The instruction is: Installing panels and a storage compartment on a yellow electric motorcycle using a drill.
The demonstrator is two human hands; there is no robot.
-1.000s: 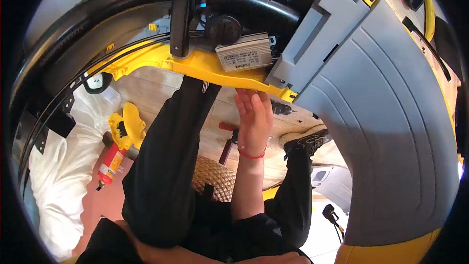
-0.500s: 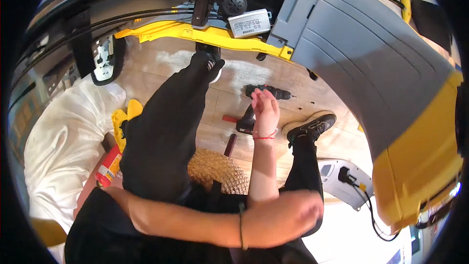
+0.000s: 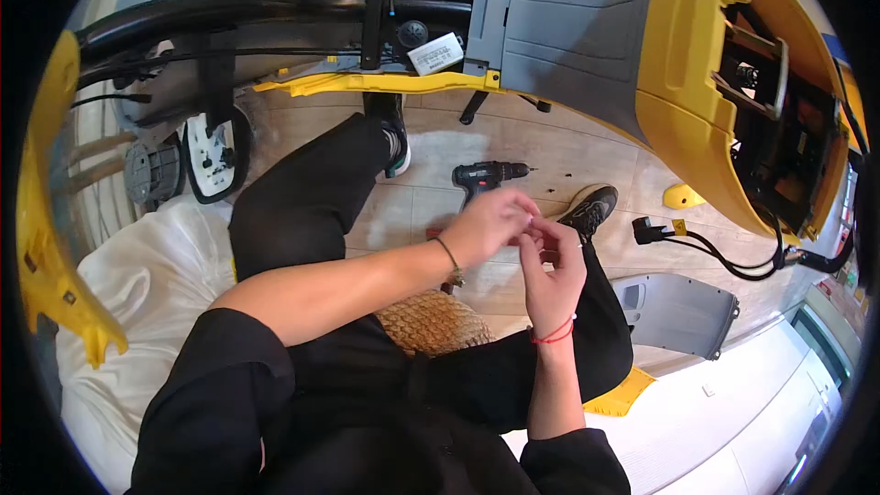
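Above the floor between my knees, my left hand (image 3: 495, 227) and my right hand (image 3: 555, 277) meet at the fingertips. The left fingers are bent into a pinch and slightly smeared by motion. On the right, thumb and forefinger close in against them. Whatever lies between the fingertips is too small to make out. Just beyond my left hand, a black cordless drill (image 3: 481, 176) lies on the wooden floor with its bit pointing right. Ahead stands a partly stripped scooter with a black tube frame (image 3: 275, 9), a grey footboard (image 3: 577, 32) and a yellow front cover (image 3: 692, 46).
A silver box (image 3: 435, 54) rests on the scooter beside a round black part (image 3: 412, 34). Black cables with a plug (image 3: 649, 231) hang at the right. A grey panel (image 3: 683, 312) lies below them. White cloth (image 3: 151, 257) is heaped at left, near a yellow panel (image 3: 55, 247).
My left hand has come up from the lower right to meet the right one. My right hand has moved right and down. The view has shifted, showing more of the scooter's front.
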